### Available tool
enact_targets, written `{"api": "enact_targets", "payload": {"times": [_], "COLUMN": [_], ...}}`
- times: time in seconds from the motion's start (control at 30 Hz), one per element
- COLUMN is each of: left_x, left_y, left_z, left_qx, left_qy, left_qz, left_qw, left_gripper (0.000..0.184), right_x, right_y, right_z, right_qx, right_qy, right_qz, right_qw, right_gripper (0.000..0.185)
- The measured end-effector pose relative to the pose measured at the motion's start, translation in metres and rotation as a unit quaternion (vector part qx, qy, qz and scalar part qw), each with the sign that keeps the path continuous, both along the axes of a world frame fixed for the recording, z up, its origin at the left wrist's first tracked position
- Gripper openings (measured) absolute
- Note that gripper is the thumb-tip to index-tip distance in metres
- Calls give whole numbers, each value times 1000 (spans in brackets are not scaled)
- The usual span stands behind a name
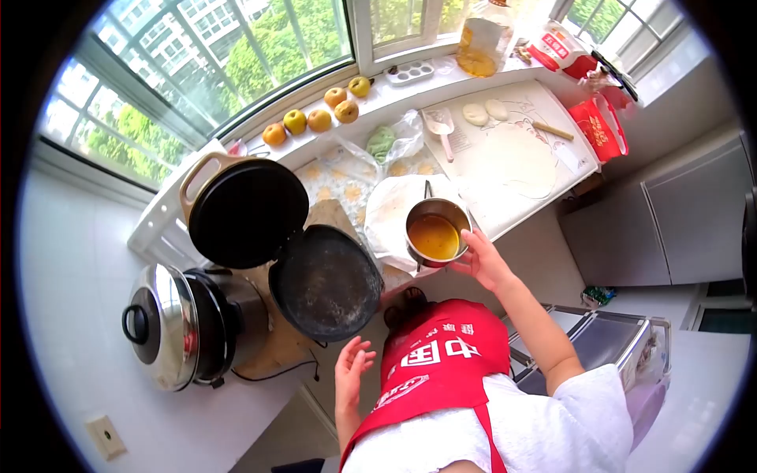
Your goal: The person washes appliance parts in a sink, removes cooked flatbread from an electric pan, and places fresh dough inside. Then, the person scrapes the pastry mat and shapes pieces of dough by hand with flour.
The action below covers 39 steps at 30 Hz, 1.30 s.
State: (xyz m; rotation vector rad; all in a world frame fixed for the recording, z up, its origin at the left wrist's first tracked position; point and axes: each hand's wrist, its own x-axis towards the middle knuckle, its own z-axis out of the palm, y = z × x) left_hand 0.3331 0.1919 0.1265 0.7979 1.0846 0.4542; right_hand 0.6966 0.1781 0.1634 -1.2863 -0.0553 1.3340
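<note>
At the counter's front edge, a small steel pot [434, 237] holds amber liquid that looks like oil. My right hand [482, 260] is at its right side, fingers curled against the wall near the rim. A dark handle-like piece sticks up at the pot's far side. My left hand [352, 370] hangs in front of the counter, fingers loosely bent and apart, with nothing in it. Nearest to it is the open electric griddle [325, 282], its dark lower plate bare and its lid [249, 213] tipped back. Behind the pot lies a white cloth or bag [386, 217].
On the right, a white board [465, 169] carries a flat dough sheet [512, 160], two dough pieces [485, 112], a scoop [440, 126] and a rolling pin [553, 131]. Several fruits [319, 120] line the sill. A pressure cooker [163, 327] stands left; an oil jug [482, 43] stands behind.
</note>
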Motion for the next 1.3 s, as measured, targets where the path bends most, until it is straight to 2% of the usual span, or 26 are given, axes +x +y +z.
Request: {"api": "enact_targets", "payload": {"times": [0.13, 0.3, 0.47, 0.53, 0.57, 0.7, 0.77, 0.83, 0.9, 0.97, 1.03, 1.07, 1.13, 1.17, 1.2, 1.27, 1.3], "left_x": [2, 17, 74, 115, 131, 188, 206, 222, 243, 257, 269, 276, 284, 288, 292, 300, 303], "left_y": [0, -25, -60, -82, -93, -145, -169, -181, -183, -183, -182, -177, -178, -176, -176, -174, -173], "left_z": [-6, -9, -8, 0, 4, 16, 18, 13, 19, 17, 17, 25, 22, 24, 26, 24, 23], "left_qx": [5, 0, 9, -2, -19, -70, -78, -86, -86, -93, -73, -73, -41, -40, -38, -27, -29], "left_qy": [28, 99, 157, 175, 198, 174, 207, 227, 223, 220, 225, 221, 227, 243, 244, 230, 247], "left_qz": [61, 189, 236, 273, 287, 299, 227, 231, 292, 296, 279, 272, 272, 269, 276, 270, 248], "left_qw": [998, 977, 959, 946, 937, 936, 948, 942, 926, 925, 931, 934, 934, 931, 929, 934, 936], "left_gripper": [37, 36, 37, 37, 37, 39, 41, 41, 41, 44, 46, 46, 44, 45, 45, 45, 46], "right_x": [51, 133, 202, 219, 223, 230, 225, 218, 213, 210, 224, 224, 229, 235, 233, 248, 251], "right_y": [26, 81, 188, 243, 264, 337, 366, 391, 401, 423, 451, 425, 415, 412, 395, 383, 368], "right_z": [-13, -43, -84, -99, -109, -140, -145, -144, -147, -170, -223, -178, -159, -155, -128, -150, -157], "right_qx": [-1, 23, 76, 87, 93, 97, 64, 31, 47, 35, 103, 102, 118, 118, 96, 137, 136], "right_qy": [-16, -62, -30, -22, -13, 12, 15, 12, -12, -40, -24, 61, 95, 96, 79, 1, -53], "right_qz": [-57, -70, -11, 5, 17, -22, -40, -66, -90, -153, -123, -82, -33, 0, 18, 104, 110], "right_qw": [998, 995, 997, 996, 995, 995, 997, 997, 995, 987, 987, 990, 988, 988, 992, 985, 983], "right_gripper": [45, 50, 36, 38, 40, 52, 48, 45, 46, 45, 43, 44, 48, 44, 41, 52, 64]}}
